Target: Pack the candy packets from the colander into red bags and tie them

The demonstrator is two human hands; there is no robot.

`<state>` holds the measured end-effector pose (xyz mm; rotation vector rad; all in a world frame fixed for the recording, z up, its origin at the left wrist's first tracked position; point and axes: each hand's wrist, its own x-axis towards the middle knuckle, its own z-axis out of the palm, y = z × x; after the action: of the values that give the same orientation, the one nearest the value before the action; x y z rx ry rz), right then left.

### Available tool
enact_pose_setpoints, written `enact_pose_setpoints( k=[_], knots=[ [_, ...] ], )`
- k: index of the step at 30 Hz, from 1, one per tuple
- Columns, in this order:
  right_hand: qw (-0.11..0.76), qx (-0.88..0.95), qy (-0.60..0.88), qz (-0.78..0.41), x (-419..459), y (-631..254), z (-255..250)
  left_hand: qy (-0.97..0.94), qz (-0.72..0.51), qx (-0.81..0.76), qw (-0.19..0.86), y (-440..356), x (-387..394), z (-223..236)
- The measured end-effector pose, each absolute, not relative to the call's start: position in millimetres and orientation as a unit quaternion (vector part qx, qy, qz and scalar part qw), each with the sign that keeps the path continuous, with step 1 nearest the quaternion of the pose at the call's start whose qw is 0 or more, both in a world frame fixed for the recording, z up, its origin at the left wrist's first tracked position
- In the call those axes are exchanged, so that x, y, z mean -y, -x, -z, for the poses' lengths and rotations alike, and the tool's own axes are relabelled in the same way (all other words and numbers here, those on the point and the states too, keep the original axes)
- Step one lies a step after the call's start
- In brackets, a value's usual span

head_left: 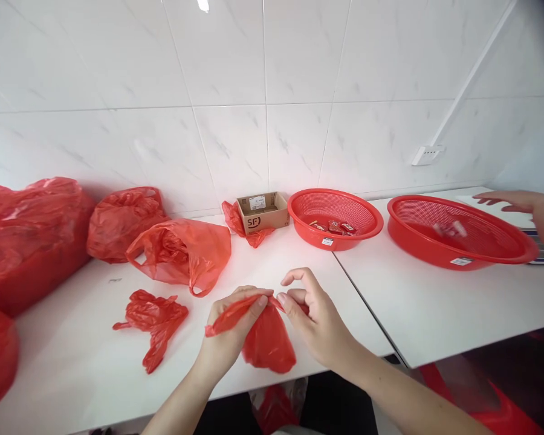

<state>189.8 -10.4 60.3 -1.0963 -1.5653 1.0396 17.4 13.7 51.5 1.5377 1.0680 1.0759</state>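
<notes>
Near the table's front edge, a small red plastic bag (269,344) hangs between my hands. My left hand (233,320) is closed on its gathered top, thumb in front. With thumb and fingers, my right hand (315,317) pinches the other side of the bag's top. The lower part of the bag droops and bulges a little; what is inside it cannot be made out. To the left of my hands lies a crumpled red plastic bag (156,323). Behind it a larger red plastic bag (185,251) lies on its side, mouth to the left.
Red bags (36,235) fill the left side. At the wall stand a small cardboard box (263,217) and a red basket (335,241) with several small packets. A second basket (435,251) is to the right, another person's hand (517,199) above its far side. A seam splits the tabletop.
</notes>
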Motion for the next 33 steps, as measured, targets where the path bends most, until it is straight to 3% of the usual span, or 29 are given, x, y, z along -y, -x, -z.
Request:
enact_pose_setpoints(
  k=[3,9,17,23,28,33],
  knots=[
    [0.461,0.579,0.454,-0.496,12,-192,-39,-0.674,-0.452,-0.389,0.435,-16,-15,-45],
    [0.495,0.639,0.491,-0.326,5,-203,-36,-0.792,-0.435,-0.325,0.278,-28,-16,-41],
    [0.529,0.609,0.372,-0.459,20,-162,-31,-0.689,-0.547,-0.400,0.257,-29,-28,-29],
    [0.614,0.528,0.397,-0.431,17,-156,-31,-0.686,-0.594,-0.357,0.220,-21,-19,-13],
    [0.580,0.553,0.388,-0.455,9,-160,-33,-0.671,-0.612,-0.330,0.259,-19,-10,-8],
    [0.554,0.500,0.370,-0.553,4,-160,-25,-0.683,-0.603,-0.327,0.249,-17,-13,-7]
  ],
)
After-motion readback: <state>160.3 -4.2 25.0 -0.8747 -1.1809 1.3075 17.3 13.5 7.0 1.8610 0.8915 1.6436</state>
